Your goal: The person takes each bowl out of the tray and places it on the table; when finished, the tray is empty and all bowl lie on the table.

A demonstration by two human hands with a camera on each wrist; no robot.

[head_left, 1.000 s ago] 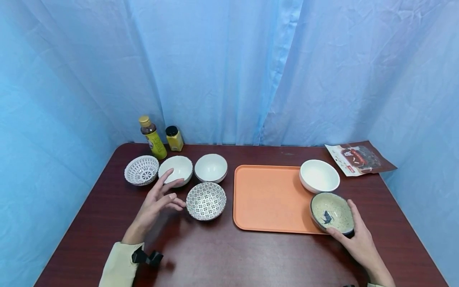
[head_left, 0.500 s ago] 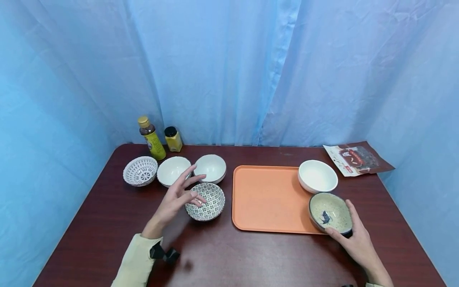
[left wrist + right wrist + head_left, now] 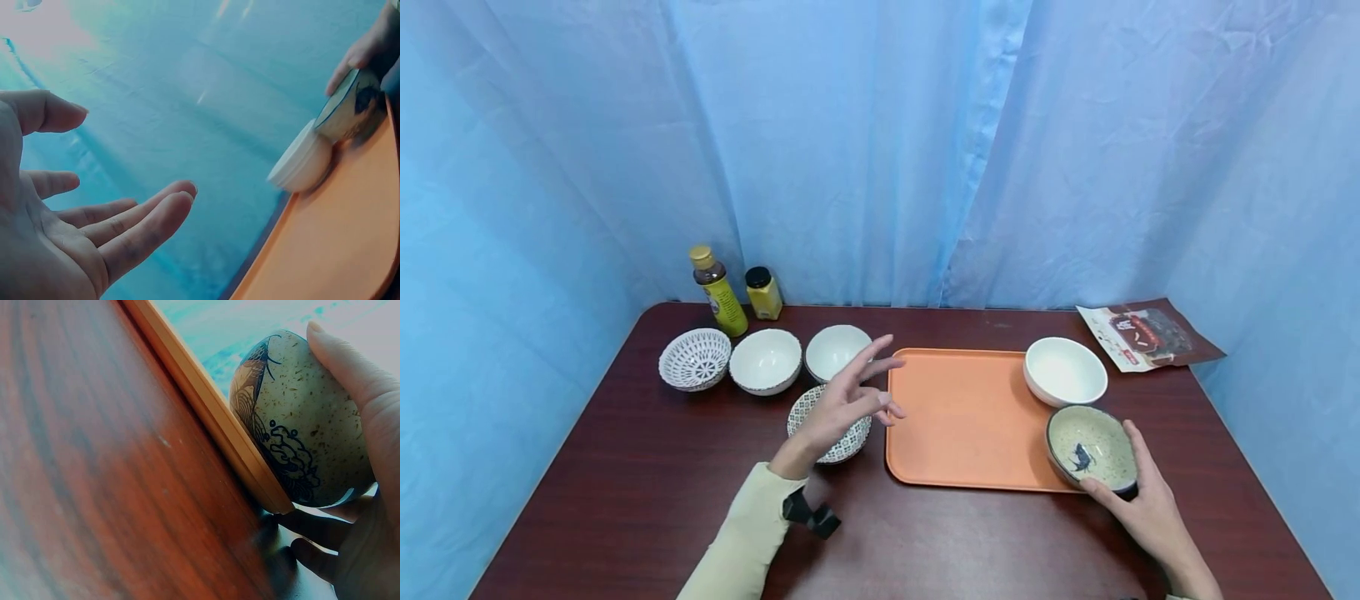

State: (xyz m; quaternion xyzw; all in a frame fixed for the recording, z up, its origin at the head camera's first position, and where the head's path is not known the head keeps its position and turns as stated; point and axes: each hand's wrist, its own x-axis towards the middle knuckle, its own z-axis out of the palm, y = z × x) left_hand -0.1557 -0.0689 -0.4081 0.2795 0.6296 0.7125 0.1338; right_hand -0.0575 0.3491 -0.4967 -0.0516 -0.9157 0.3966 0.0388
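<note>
My right hand (image 3: 1153, 508) grips a speckled beige bowl (image 3: 1093, 442) by its side, the thumb near the front rim and the fingers at the far right. Dark blue drawings mark its outer wall in the right wrist view. The bowl stands at the front right corner of the orange tray (image 3: 962, 417), close to a plain white bowl (image 3: 1066, 371) behind it. My left hand (image 3: 842, 404) is held with spread fingers over the tray's left edge, holding nothing. Partly hidden beneath it is a bowl with a small grey-and-white pattern (image 3: 852, 440).
At the left stand a lattice-patterned bowl (image 3: 695, 358) and two white-lined bowls, one (image 3: 766, 361) beside the other (image 3: 835, 350). Behind them are a bottle with a yellow-green label (image 3: 725, 304) and a black-lidded jar (image 3: 764, 296). A food pouch (image 3: 1150, 333) lies back right.
My left hand has swept right, from beside the patterned bowl, across it to the tray's left edge. My right hand and the speckled bowl have stayed in place.
</note>
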